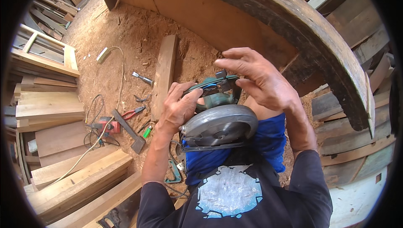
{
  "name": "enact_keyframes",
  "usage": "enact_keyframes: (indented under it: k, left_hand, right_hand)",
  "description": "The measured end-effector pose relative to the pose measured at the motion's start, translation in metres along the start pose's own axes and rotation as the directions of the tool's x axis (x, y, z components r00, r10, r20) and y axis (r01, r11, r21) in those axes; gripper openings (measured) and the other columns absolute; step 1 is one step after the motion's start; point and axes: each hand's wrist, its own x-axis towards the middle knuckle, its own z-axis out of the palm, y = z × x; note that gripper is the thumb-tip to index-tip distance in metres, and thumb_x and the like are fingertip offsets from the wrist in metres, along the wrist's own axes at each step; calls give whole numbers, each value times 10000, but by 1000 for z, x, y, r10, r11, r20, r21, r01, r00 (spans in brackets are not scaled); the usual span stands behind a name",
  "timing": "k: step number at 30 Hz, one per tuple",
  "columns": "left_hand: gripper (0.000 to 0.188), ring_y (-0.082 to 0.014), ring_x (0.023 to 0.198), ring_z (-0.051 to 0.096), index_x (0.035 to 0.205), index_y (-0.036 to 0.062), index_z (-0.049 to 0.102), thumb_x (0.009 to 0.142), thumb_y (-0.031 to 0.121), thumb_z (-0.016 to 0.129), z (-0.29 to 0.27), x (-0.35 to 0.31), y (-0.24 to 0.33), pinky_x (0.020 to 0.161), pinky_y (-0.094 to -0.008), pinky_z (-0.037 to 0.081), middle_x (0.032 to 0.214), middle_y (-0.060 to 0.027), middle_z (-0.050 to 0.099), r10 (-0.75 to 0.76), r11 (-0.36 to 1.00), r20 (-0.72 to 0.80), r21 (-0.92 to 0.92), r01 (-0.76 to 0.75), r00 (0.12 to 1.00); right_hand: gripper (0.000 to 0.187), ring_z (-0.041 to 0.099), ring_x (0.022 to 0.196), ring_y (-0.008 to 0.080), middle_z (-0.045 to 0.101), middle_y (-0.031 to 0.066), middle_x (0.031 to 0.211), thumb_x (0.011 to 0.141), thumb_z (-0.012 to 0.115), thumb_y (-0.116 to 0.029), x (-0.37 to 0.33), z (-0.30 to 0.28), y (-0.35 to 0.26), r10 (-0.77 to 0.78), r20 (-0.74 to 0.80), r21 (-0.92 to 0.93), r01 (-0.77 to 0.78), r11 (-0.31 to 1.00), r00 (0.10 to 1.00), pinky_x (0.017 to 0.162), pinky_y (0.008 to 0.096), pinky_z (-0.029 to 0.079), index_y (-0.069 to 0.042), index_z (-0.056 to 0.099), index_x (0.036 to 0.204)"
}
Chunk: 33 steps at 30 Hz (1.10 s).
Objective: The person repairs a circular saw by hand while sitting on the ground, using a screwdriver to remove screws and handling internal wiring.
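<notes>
A circular saw (221, 126) with a grey blade guard rests on my lap over blue shorts. Its dark green handle (222, 99) appears to have its casing opened, with blue and black parts showing inside. My left hand (178, 105) grips the left end of that handle, thumb and fingers around its edge. At the handle's other end is my right hand (266, 79), fingers stretched out and thumb apart from them. The right thumb is close to the casing; whether it touches cannot be made out. A small black block (221, 74) sits on top of the handle.
Sawdust covers the ground, where a plank (165, 70), a chisel-like tool (142, 78), red-handled pliers (135, 111), a hammer (129, 131), and a green-handled screwdriver (147, 132) lie. Stacked boards (79, 177) stand at left. A large curved wooden piece (294, 31) arches across the far right.
</notes>
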Motion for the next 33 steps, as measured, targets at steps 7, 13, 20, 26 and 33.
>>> enact_keyframes:
  k: [7,13,20,26,33]
  left_hand:
    - [288,-351,948,740,1188,113,752,920,27,812,-3,0,0,787,-422,604,1121,-166,764,-17,1000,13,2,17,1000]
    - [295,-378,925,712,1188,66,765,903,-6,793,-4,2,3,794,-448,594,1132,-210,744,-26,998,28,-63,28,999]
    - [264,-362,955,738,1182,94,767,928,32,802,-4,0,4,803,-434,607,1137,-190,760,-44,997,22,-66,46,999]
    - [265,-362,968,749,1182,96,767,928,34,812,-8,-5,5,808,-432,610,1138,-190,765,-82,991,15,-101,84,996]
    - [255,-394,1018,728,1149,78,773,905,20,815,-7,-12,4,862,-459,599,1185,-208,751,-135,978,18,-159,136,991]
  right_hand:
    - [449,641,1106,351,709,136,1319,867,750,-11,10,7,9,-96,232,-151,134,979,968,970,447,528,-134,790,1297]
    - [430,641,1074,376,705,163,1122,845,756,42,-2,12,1,-5,111,-41,10,999,994,925,463,525,-91,798,1252]
    - [431,654,1044,370,690,177,1105,880,733,45,-9,17,-5,75,54,14,-76,997,996,903,449,541,-77,778,1291]
    - [436,732,830,397,734,165,896,947,783,-132,-13,20,-24,381,-4,169,-375,912,925,755,502,564,-29,623,1339]
    - [440,744,827,433,740,176,864,931,824,-220,-3,39,-33,273,-104,-88,-282,955,956,720,529,558,-48,597,1266]
